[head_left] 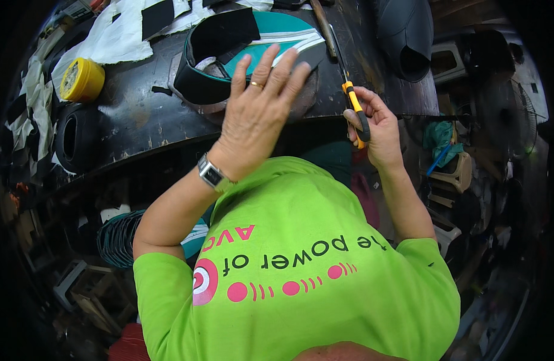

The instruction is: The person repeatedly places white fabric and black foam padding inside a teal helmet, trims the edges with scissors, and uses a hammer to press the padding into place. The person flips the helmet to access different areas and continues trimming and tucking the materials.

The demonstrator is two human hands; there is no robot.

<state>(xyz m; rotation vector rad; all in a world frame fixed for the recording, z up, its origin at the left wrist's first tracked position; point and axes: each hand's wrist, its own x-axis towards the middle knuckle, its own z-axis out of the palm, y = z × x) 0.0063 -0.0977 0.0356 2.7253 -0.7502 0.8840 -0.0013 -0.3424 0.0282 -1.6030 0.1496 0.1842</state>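
Note:
My left hand is open, fingers spread, over the near side of a teal and black curved piece that looks like a shoe upper, with white stripes on its right part. The hand hides part of its near edge, and whether the fingertips touch it I cannot tell. Further right, my right hand is closed around the yellow and black handles of a pair of scissors. Their blades point away from me, over the dark table.
A wooden-handled tool lies beside the blades. Dark moulded forms stand at the right and left. A yellow tub sits near white cloth. Stacked teal-edged pieces are below the table at left.

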